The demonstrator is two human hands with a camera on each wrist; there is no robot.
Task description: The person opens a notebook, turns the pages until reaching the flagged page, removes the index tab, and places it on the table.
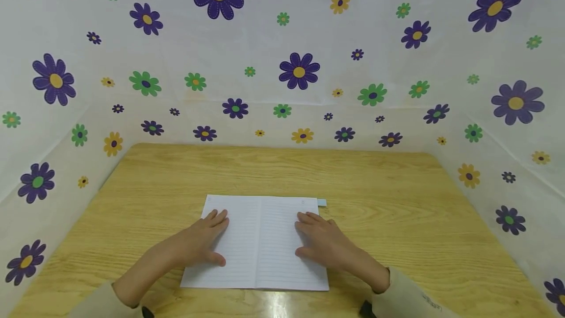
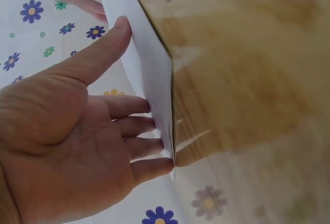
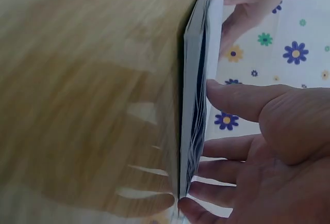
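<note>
An open notebook (image 1: 278,239) with lined white pages lies flat on the wooden table. On its left page rests my left hand (image 1: 200,242), thumb spread from the fingers and fingertips touching the paper. My right hand (image 1: 324,242) lies on the right page near the outer edge in the same way. In the left wrist view the left hand's fingertips (image 2: 167,164) meet the page close to its edge. The right wrist view shows the notebook's stacked sheets (image 3: 196,110) from the side, with the right thumb (image 3: 227,97) against the top page.
A pale blue tab (image 1: 322,202) sticks out at the notebook's upper right. The wooden table (image 1: 282,168) is glossy and reflects the hands. White cloth (image 1: 247,43) printed with purple, green and yellow flowers stands behind it and along both sides.
</note>
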